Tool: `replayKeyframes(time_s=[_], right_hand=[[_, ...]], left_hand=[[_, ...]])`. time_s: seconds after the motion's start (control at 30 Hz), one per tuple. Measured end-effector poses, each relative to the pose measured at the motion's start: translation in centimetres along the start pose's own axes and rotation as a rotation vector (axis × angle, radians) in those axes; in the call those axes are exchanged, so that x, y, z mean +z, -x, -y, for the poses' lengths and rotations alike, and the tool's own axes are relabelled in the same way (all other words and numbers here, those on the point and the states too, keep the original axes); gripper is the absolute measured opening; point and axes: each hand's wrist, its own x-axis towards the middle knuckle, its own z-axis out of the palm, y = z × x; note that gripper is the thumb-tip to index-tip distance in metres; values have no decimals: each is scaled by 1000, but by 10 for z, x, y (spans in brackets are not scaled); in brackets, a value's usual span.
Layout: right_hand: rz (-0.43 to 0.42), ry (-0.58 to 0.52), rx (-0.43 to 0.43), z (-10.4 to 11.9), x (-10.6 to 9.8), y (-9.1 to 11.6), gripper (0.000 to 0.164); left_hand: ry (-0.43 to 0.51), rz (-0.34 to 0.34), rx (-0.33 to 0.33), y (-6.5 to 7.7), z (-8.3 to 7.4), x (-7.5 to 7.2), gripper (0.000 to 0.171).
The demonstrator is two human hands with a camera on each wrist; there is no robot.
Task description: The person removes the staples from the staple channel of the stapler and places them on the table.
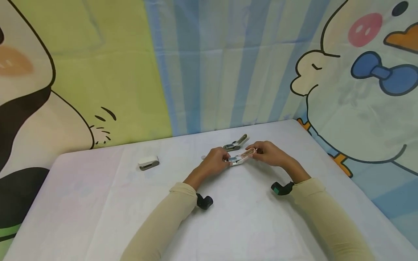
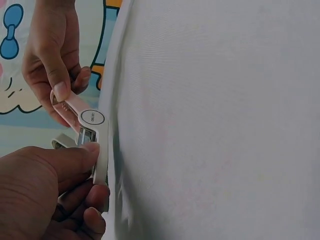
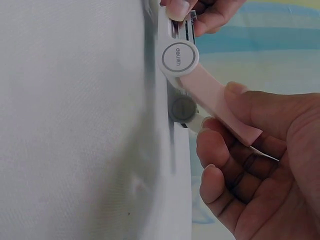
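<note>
A pink-and-white stapler (image 1: 240, 158), its top swung up from the base, is held between both hands above the white table. My left hand (image 1: 214, 162) pinches the white base; in the left wrist view its thumb lies by the metal staple channel (image 2: 87, 136). On the other end, my right hand (image 1: 268, 153) grips the raised pink cover (image 3: 212, 97) between thumb and fingers. Just behind, a grey-green stapler (image 1: 232, 147) also stands with its top raised, partly hidden in the right wrist view.
A closed white-and-grey stapler (image 1: 148, 162) lies on the left of the white-covered table (image 1: 107, 210). Close to the left hand is a small greyish piece (image 1: 203, 157), too small to identify. Printed cartoon cloth (image 1: 215, 65) hangs behind the table. Black wrist cameras (image 1: 204, 202) sit below the forearms.
</note>
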Motion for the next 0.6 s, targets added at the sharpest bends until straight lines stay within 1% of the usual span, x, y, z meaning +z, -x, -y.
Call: replayKeyframes(time_s=[0.13, 0.27, 0.4, 0.5, 0.6], right_hand=[[18, 11, 14, -1, 2, -1, 32], [42, 9, 40, 0, 3, -2, 34], [54, 21, 36, 3, 2, -3, 38], [39, 53, 16, 6, 3, -3, 42], [-15, 85, 1, 11, 4, -1, 46]], left_hand=[[-26, 8, -16, 2, 1, 4, 10], [-59, 4, -21, 5, 1, 6, 15], [-68, -1, -43, 6, 2, 7, 19], [-70, 1, -53, 6, 2, 8, 19], [-83, 9, -41, 5, 2, 8, 21]])
